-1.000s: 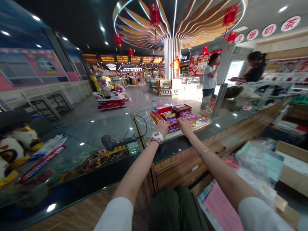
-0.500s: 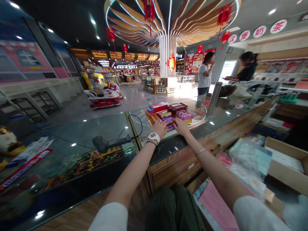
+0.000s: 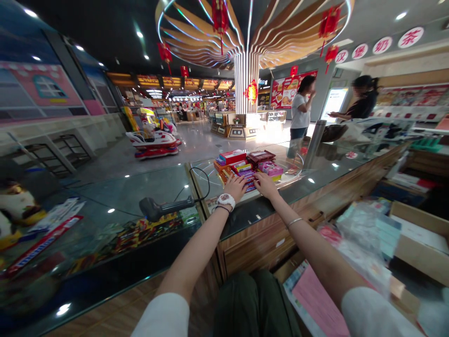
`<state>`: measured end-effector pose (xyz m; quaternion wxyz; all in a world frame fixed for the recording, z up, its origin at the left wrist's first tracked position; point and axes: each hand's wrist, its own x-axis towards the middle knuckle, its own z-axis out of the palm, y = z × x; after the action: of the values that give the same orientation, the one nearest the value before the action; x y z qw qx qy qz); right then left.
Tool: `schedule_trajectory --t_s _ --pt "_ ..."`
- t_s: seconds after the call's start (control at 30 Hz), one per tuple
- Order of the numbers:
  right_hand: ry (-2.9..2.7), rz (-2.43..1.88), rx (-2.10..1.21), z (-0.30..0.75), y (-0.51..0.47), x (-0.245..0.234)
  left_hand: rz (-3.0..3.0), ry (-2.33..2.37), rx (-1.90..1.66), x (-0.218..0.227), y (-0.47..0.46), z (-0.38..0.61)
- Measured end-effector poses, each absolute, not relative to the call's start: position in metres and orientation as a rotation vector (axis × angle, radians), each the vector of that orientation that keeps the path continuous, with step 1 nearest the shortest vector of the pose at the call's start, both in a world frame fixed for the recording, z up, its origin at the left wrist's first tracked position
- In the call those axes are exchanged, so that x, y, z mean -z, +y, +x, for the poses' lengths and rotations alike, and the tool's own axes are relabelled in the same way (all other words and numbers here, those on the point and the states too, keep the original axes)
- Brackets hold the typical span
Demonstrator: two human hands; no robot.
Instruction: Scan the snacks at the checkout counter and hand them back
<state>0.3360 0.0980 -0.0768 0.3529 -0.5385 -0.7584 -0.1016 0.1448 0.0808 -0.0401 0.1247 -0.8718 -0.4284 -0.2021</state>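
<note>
A pile of packaged sweets lies on the glass counter in front of me. At its near side are Mentos rolls, partly hidden by my fingers. My left hand, with a white watch on its wrist, rests at the pile's left front, fingers spread over the packs. From the right, my right hand touches the ends of the rolls with bent fingers that stand apart. Behind them lie a red box, dark red packets and a pink box.
A black barcode scanner with a looped cable lies left of my forearm. A long Mentos pack is at far left. An open carton and plastic bags sit low on the right. Two people stand beyond the counter.
The view has shifted slightly, so the scene sits a little further right. Both hands stay at the front of the pile, with only slight finger movement.
</note>
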Motion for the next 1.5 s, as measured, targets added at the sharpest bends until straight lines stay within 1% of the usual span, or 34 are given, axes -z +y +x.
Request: schedule_trajectory --t_s 0.3,0.53,0.8,1.03,1.23,1.5 --pt "-1.953 -1.312 0.281 0.333 0.096 0.076 -2.470 -1.271 0.515 0.030 0.073 0.139" --pt "-2.032 -1.148 0.308 0.300 0.084 0.058 -2.326 -1.250 0.590 0.009 0.057 0.083" --pt "-2.141 -0.864 0.190 0.195 0.058 0.023 -2.129 -1.362 0.633 -0.016 0.010 -0.022" --pt "-2.230 -0.596 0.022 0.092 0.033 0.004 -1.987 -1.601 0.575 -0.008 -0.040 -0.106" --pt "-2.333 -0.426 -0.062 0.010 0.010 0.003 -1.838 -1.777 0.515 0.006 -0.081 -0.168" --pt "-2.461 -0.366 -0.147 -0.079 -0.012 0.011 -1.638 -1.932 0.494 0.006 -0.106 -0.249"
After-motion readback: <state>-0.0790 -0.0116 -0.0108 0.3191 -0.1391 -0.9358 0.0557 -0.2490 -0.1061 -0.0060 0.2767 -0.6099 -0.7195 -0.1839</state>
